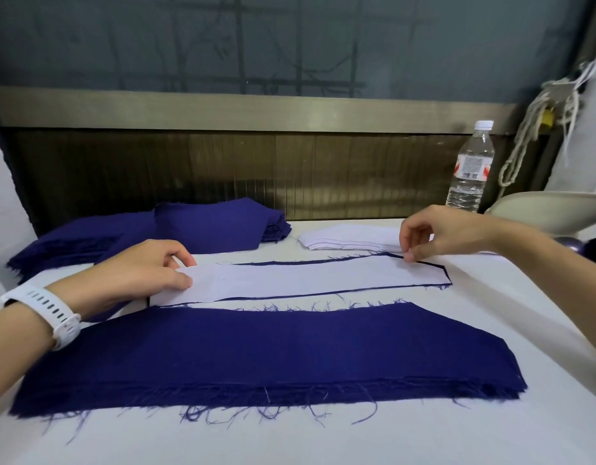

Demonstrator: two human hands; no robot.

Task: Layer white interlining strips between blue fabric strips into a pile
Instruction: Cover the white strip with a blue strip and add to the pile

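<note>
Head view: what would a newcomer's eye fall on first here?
The white interlining strip in the middle, laid on a blue strip whose edge peeks out, with the left hand holding its left end and the right hand pinching its far right corner. Nearer lies a broad blue fabric strip with frayed edges; behind wait a blue stack, left, and a white stack, right.

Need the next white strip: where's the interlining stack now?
Head view: the interlining stack lies far back on the table, right of centre, between the blue pile and the right hand.
</note>
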